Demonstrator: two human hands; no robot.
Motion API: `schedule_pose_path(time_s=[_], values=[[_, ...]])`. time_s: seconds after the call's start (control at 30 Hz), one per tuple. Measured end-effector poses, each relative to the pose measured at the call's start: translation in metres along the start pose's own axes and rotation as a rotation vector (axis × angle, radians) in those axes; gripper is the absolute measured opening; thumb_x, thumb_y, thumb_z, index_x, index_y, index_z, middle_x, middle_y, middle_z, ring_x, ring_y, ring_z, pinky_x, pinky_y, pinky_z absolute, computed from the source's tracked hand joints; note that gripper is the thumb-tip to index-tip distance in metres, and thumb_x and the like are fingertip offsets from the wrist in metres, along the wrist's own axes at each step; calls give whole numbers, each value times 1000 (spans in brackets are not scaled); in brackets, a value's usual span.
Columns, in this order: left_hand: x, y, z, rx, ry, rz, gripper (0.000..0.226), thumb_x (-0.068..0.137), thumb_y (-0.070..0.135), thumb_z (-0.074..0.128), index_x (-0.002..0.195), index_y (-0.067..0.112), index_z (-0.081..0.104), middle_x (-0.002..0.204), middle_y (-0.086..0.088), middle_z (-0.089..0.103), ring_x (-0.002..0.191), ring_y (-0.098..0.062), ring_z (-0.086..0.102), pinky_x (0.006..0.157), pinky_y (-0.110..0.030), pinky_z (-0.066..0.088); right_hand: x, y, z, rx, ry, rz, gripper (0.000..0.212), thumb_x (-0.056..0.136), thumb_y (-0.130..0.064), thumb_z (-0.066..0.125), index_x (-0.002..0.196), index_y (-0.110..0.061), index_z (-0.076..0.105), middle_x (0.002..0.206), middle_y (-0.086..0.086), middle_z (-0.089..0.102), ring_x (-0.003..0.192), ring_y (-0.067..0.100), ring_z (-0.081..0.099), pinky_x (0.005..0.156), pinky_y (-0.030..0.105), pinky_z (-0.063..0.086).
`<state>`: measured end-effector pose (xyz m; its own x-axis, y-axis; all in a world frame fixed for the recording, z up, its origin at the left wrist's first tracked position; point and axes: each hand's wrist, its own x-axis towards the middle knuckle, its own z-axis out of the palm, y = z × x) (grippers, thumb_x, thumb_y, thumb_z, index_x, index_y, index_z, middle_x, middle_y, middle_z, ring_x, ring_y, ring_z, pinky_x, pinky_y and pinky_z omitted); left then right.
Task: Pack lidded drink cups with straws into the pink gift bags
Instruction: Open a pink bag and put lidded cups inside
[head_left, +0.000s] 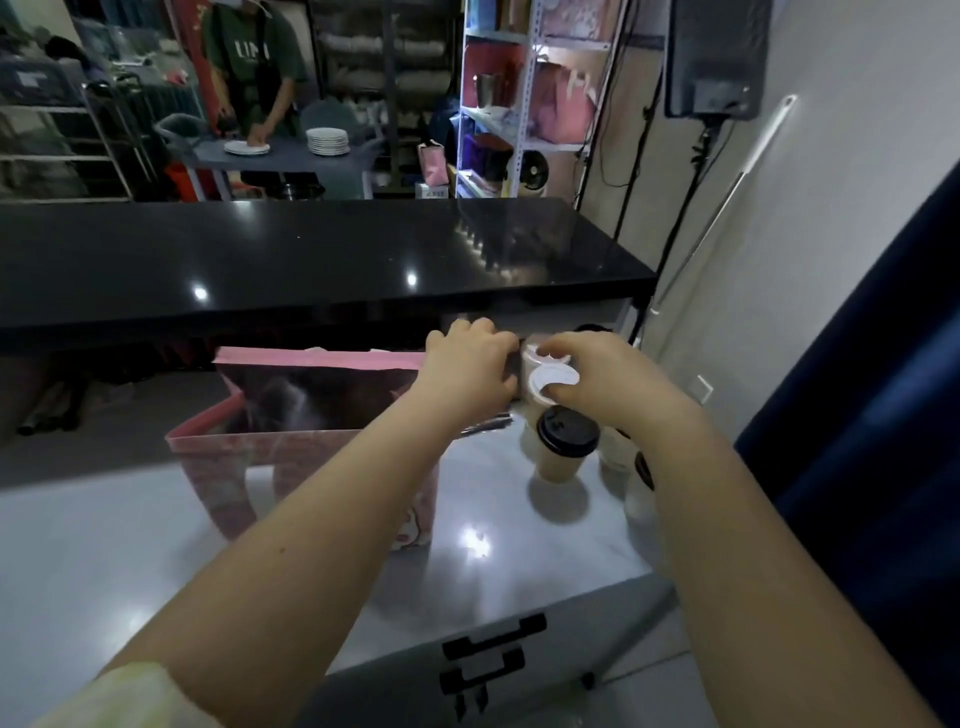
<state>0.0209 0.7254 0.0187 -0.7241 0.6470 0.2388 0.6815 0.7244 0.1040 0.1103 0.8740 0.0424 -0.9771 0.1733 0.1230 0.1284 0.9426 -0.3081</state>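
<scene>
On the glossy pale grey desk (104, 545) an open pink paper gift bag (291, 457) stands by the far edge. At the far right corner the right hand (597, 374) pinches a white-lidded paper cup (553, 382); the left hand (470, 364) curls beside it, grip unclear. A black counter (311, 260) runs behind.

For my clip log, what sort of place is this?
Probably a drinks shop's packing counter or storeroom: lidded paper cups and a pink gift bag on the grey worktop, stocked metal shelves behind, and a stack of white plates.
</scene>
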Motion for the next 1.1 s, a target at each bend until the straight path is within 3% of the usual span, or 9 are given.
schedule_pose_path(time_s=[0.2,0.3,0.47,0.67,0.87,1.1], values=[[5,44,48,-36,-102,-48,39,88,33,53,126,23,53,119,-4,53,115,-29,46,89,-46,38,-19,64,23,38,-34,88,51,81,-30,72,130,-28,57,131,-3,58,123,21,48,96,44,46],[-2,47,78,-30,-190,-98,43,89,31,53,130,22,50,124,-5,51,118,-31,44,92,-46,37,-22,85,50,67,-97,92,55,77,-28,73,129,-26,57,126,0,59,120,25,50,93,44,47],[-6,46,111,-15,-292,-169,51,86,27,55,136,22,46,134,-5,47,126,-30,38,100,-48,34,-9,101,99,39,-171,123,77,76,-41,75,141,-23,38,143,3,38,129,30,32,102,43,38],[-5,41,120,0,-256,-214,58,86,26,55,141,23,40,138,-4,45,129,-29,36,102,-46,33,21,91,136,34,-78,292,77,76,-47,74,134,-17,35,140,11,32,128,34,31,103,44,37],[0,42,106,-4,-197,-173,57,86,26,56,141,24,41,136,-3,46,126,-28,37,99,-44,33,11,88,136,63,-51,226,72,76,-41,77,133,-18,39,138,10,35,125,33,34,104,43,36],[21,49,64,1,-71,-94,48,85,24,55,132,23,48,129,-3,51,119,-29,43,94,-43,36,-1,81,85,136,88,172,76,74,-37,78,135,-16,40,133,10,35,122,32,35,100,42,39]])
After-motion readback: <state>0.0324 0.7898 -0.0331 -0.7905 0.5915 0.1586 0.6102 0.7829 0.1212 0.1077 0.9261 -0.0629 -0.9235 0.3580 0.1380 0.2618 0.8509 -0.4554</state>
